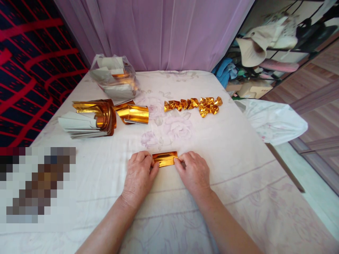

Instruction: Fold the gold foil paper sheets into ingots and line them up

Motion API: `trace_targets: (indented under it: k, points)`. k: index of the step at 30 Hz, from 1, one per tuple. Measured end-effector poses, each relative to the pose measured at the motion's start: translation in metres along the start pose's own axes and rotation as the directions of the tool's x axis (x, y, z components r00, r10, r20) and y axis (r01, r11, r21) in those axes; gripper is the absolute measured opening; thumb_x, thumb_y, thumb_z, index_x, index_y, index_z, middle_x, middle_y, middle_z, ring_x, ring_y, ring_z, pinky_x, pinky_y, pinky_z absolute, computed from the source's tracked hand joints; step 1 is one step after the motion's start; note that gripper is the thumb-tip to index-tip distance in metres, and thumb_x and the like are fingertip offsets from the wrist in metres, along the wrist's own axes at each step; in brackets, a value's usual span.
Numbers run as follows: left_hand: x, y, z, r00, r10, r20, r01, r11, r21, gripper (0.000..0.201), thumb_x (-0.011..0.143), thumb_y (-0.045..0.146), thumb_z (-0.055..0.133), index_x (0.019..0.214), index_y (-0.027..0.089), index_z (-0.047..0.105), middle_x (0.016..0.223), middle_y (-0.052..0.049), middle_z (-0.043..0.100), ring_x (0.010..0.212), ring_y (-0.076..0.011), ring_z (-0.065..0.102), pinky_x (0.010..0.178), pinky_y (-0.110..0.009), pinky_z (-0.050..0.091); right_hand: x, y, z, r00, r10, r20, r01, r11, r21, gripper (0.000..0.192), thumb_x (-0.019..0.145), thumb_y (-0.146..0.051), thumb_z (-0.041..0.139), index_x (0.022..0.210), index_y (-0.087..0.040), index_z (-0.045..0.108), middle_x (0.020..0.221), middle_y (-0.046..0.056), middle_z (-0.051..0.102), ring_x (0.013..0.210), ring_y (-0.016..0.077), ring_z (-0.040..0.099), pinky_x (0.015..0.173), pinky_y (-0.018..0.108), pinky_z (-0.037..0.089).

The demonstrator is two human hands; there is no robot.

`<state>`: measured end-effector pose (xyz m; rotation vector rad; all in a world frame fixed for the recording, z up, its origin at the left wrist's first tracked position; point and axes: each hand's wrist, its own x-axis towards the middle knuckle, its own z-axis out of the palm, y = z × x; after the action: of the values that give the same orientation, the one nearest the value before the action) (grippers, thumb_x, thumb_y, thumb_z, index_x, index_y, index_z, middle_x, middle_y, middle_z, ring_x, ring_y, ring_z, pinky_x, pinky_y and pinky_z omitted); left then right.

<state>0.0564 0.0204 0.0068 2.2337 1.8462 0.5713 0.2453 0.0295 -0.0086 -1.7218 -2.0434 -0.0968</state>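
Work surface: bed [238, 169] under a floral sheet, flat and broad enough for pressing folds. Far left, near the curtain: plastic bag [114, 79] of paper stock. Nearer, left: stack [87, 121] of gold-faced sheets, top leaves curled, within reach of the left side. Beside it: loose curled sheet [132, 113]. Far centre, well apart from the stock: row of folded gold pieces [194, 105], apparently finished items kept separate. Front centre, flat on the sheet: gold strip [164, 158], a narrow folded rectangle. Left hand [139, 176] and right hand [194, 173]: one at each short end, fingers curled nearly closed, fingertips pinching and pressing the ends down, likely for creasing.
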Motion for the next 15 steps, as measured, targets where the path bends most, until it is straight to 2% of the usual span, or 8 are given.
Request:
trace_targets:
  k: [4,9,15]
  points:
    - [0.0009,-0.0006,0.0003,1.000,-0.009,-0.011,0.009,1.000,-0.008,0.014,0.087,0.025,0.060,0.075,0.019,0.056,0.094,-0.008,0.061,0.091,-0.0256,0.055,0.083,-0.041,0.045,-0.0008,0.0005,0.0001,1.000,0.007,0.006,-0.007,1.000,0.014,0.020,0.088,-0.027,0.061,0.068,-0.021,0.060,0.068,0.002,0.060,0.068,0.0177,0.053,0.064,0.030,0.031]
    - [-0.0005,-0.0015,0.0019,1.000,-0.004,-0.029,0.003,0.999,-0.049,0.004,0.088,0.023,0.060,0.088,0.020,0.063,0.098,-0.006,0.062,0.092,-0.0246,0.056,0.083,-0.040,0.044,-0.0016,0.0021,-0.0004,0.999,-0.042,0.002,0.041,0.993,0.108,0.009,0.091,-0.025,0.057,0.085,-0.021,0.063,0.084,0.003,0.064,0.076,0.0185,0.056,0.069,0.030,0.035]
    - [-0.0027,-0.0043,0.0058,0.996,0.044,-0.073,-0.048,0.997,-0.058,0.016,0.090,0.023,0.059,0.090,0.028,0.073,0.114,-0.007,0.058,0.107,-0.0272,0.054,0.089,-0.043,0.043,0.0006,0.0047,0.0020,0.988,-0.141,0.069,0.126,0.974,0.188,0.014,0.093,-0.019,0.053,0.087,-0.023,0.065,0.087,0.003,0.064,0.083,0.0182,0.056,0.073,0.030,0.038]
